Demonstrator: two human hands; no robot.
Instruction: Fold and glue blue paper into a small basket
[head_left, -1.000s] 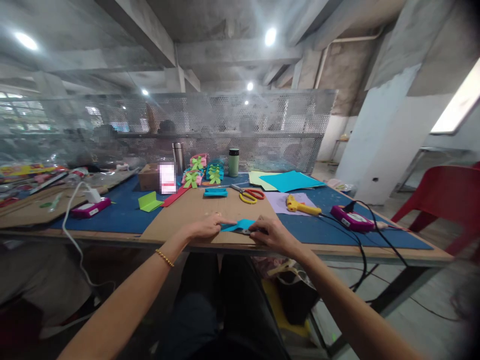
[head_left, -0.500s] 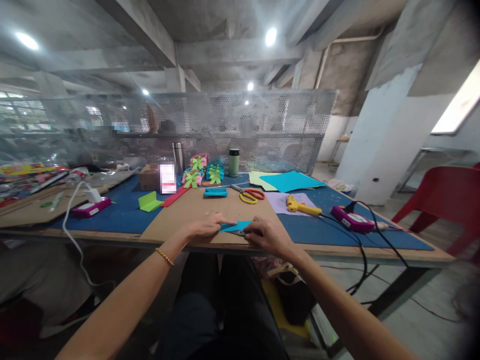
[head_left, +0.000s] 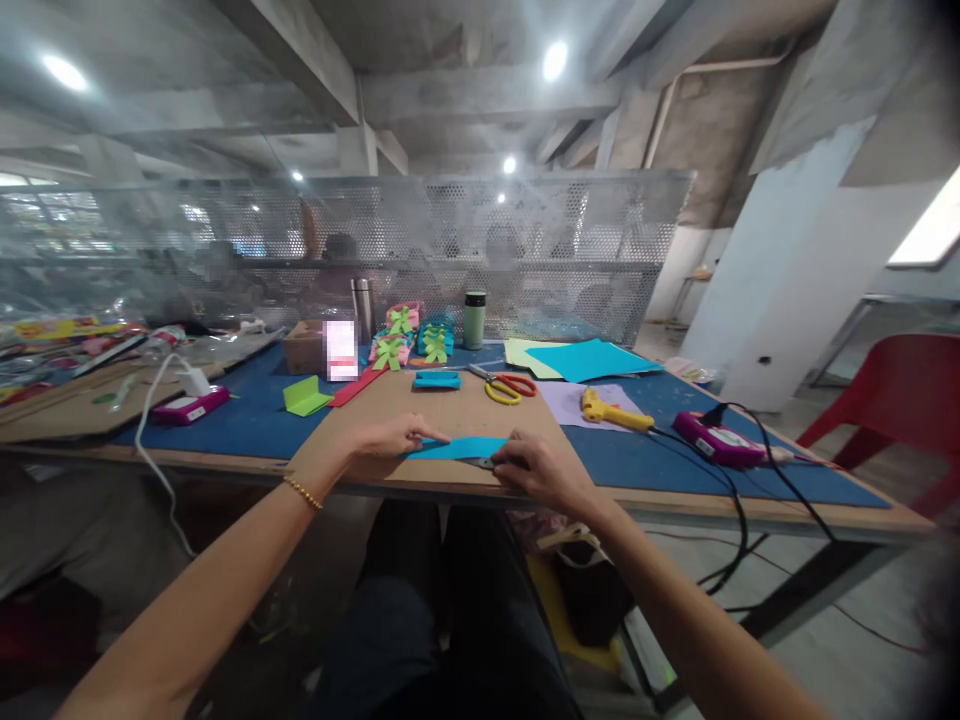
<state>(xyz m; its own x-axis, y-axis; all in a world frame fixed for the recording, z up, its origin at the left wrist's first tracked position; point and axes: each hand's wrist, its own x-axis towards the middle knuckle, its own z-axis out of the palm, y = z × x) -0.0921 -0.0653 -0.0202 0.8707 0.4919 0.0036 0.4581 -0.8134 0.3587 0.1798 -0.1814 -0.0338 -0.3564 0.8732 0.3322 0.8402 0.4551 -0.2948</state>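
A strip of teal paper point(head_left: 466, 447) lies on a brown cardboard sheet point(head_left: 442, 410) at the table's near edge. My left hand point(head_left: 390, 437) presses the strip's left end down, its forefinger stretched out along it. My right hand point(head_left: 534, 470) is closed round a dark, thin tool point(head_left: 480, 462) whose tip touches the strip's lower edge; it looks like a craft knife, but I cannot be sure.
A blue mat point(head_left: 660, 440) covers the table. On it are scissors point(head_left: 504, 386), a yellow glue gun point(head_left: 609, 410), teal and pale paper sheets point(head_left: 585, 360), a purple device point(head_left: 716, 440) with a cable, paper bows point(head_left: 409, 345), a green flask point(head_left: 474, 320). A red chair point(head_left: 892, 400) stands right.
The teal strip now lies flatter and stretches further left under my left forefinger. My right hand has edged slightly down and right. The view has shifted a little.
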